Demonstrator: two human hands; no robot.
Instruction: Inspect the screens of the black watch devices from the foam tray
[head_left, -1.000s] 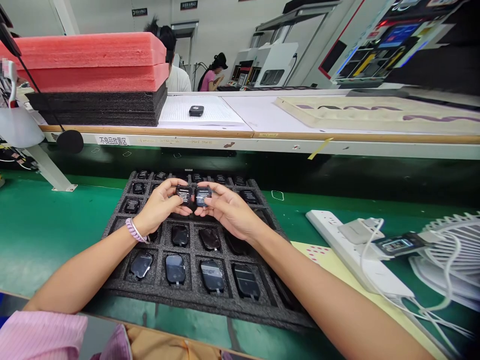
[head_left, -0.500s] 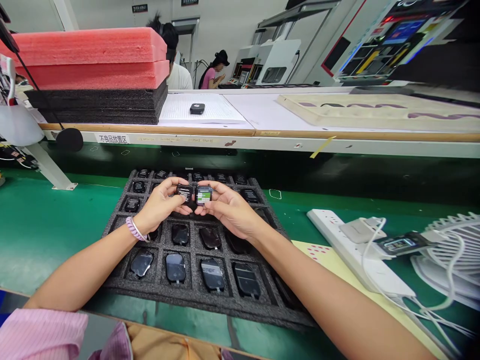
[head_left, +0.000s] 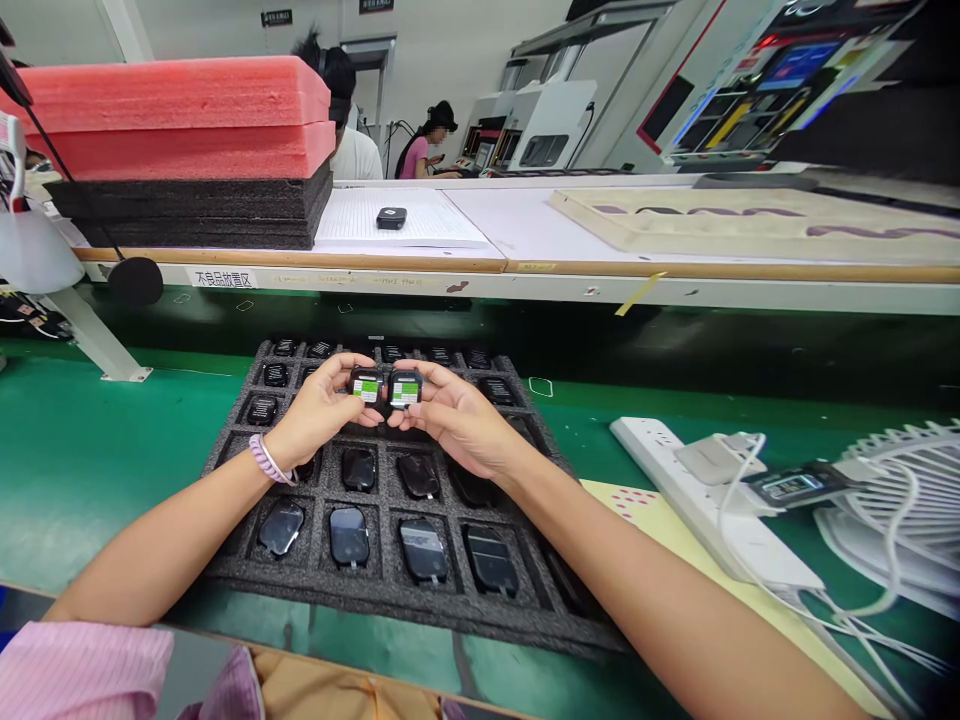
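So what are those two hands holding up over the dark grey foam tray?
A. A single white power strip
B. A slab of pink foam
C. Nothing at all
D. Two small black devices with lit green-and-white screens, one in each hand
D: the left hand and the right hand each pinch a small black device, one beside the other, both screens lit green and white, above the dark grey foam tray.
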